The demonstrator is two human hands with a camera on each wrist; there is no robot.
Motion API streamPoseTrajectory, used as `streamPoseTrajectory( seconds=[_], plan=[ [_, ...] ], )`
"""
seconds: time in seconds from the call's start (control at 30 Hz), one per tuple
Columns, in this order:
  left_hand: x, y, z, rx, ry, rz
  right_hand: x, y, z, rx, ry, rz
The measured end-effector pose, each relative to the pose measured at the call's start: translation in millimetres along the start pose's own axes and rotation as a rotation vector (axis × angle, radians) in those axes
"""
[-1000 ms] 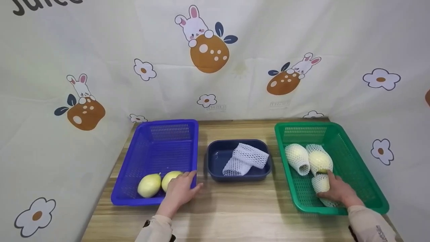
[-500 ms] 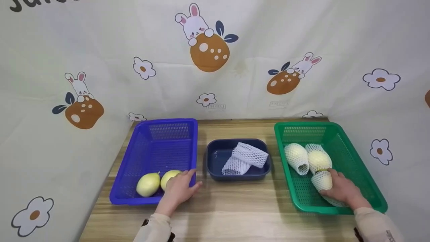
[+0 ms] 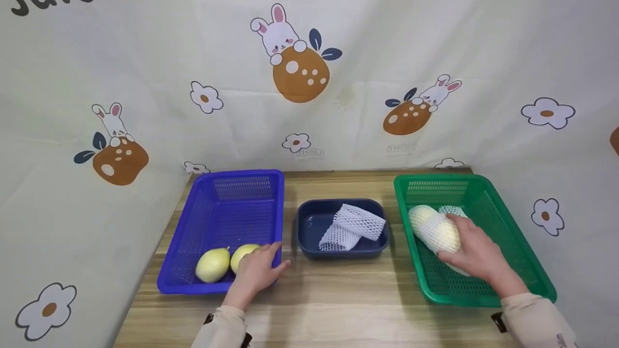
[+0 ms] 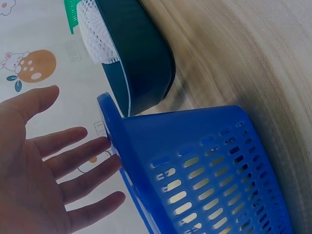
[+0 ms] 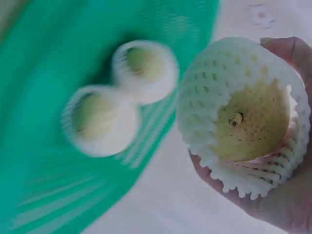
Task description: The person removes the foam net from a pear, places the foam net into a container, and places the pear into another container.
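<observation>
Pears [image 3: 213, 266], two and unwrapped, lie side by side at the near end of the blue basket [image 3: 237, 217]. The left hand [image 3: 257, 271] is over that basket's near right corner, partly covering the right-hand one; its fingers are straight and spread, holding nothing, and I cannot tell whether they touch the rim. On the desk [image 3: 333, 309], between the baskets, sits a dark blue tub [image 3: 309, 227] with two foam net sleeves [image 3: 360, 222] lying crossed in it. Farther right stands the green basket [image 3: 493, 227], where two wrapped pears [image 5: 102, 119] lie. Over it the right hand [image 3: 476, 251] grips a net-sleeved pear [image 3: 442, 233], fingers curled round it from the right. Its long axis slants away to the far left, and the sleeve's open end faces back toward the wrist. The tub lies left of this held fruit, between both hands, with the left hand nearer to it.
</observation>
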State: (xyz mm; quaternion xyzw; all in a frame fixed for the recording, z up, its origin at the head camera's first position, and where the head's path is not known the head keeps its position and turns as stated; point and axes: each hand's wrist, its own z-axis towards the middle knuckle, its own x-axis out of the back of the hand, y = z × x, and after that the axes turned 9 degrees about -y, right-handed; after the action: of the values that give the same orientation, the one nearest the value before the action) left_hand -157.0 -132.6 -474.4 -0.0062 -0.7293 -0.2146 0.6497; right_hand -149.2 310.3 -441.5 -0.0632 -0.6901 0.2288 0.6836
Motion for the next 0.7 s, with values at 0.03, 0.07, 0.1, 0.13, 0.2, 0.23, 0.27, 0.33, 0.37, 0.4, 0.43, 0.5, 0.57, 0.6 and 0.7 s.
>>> streamPoseTrajectory(
  seconds=[0.03, 0.07, 0.1, 0.13, 0.2, 0.23, 0.27, 0.33, 0.37, 0.4, 0.43, 0.5, 0.57, 0.6, 0.7],
  plan=[
    [-0.2, -0.4, 0.0, 0.000, 0.001, -0.003, -1, -9, 3.3, 0.028, 0.017, 0.008],
    [-0.5, -0.8, 0.0, 0.000, 0.001, -0.005, -2, -17, 6.3, 0.057, 0.032, 0.016],
    [-0.7, -1.1, 0.0, -0.001, 0.002, -0.009, -4, -26, 9.2, 0.088, 0.044, 0.026],
    [-1.0, -1.3, -0.1, -0.002, 0.003, -0.011, -6, -34, 11.9, 0.124, 0.055, 0.034],
    [-1.7, -1.9, -0.1, -0.009, 0.007, -0.006, -13, -50, 17.0, 0.206, 0.069, 0.047],
    [-1.9, -2.0, -0.3, -0.013, 0.010, -0.002, -16, -57, 19.5, 0.248, 0.074, 0.046],
    [-2.0, -1.9, -0.4, -0.015, 0.012, 0.000, -21, -64, 21.9, 0.288, 0.076, 0.043],
    [-1.4, -1.5, -0.4, -0.018, 0.015, 0.006, -29, -77, 26.5, 0.356, 0.072, 0.031],
    [-1.1, -1.3, -0.3, -0.021, 0.016, 0.010, -34, -82, 28.5, 0.381, 0.067, 0.019],
    [-0.6, -0.9, -0.3, -0.021, 0.014, 0.008, -39, -87, 30.2, 0.403, 0.064, 0.009],
    [-0.1, -0.6, -0.2, -0.023, 0.012, 0.007, -44, -91, 31.7, 0.420, 0.057, 0.000],
    [0.6, -0.4, -0.1, -0.023, 0.006, 0.007, -55, -98, 33.9, 0.452, 0.042, -0.014],
    [1.2, -0.6, -0.2, -0.025, 0.004, 0.011, -67, -104, 35.3, 0.486, 0.027, -0.031],
    [1.4, -0.8, -0.2, -0.025, 0.005, 0.011, -73, -106, 36.1, 0.508, 0.018, -0.036],
    [2.2, -1.4, 0.0, -0.026, 0.011, 0.014, -91, -110, 37.9, 0.563, -0.017, -0.047]
  ],
)
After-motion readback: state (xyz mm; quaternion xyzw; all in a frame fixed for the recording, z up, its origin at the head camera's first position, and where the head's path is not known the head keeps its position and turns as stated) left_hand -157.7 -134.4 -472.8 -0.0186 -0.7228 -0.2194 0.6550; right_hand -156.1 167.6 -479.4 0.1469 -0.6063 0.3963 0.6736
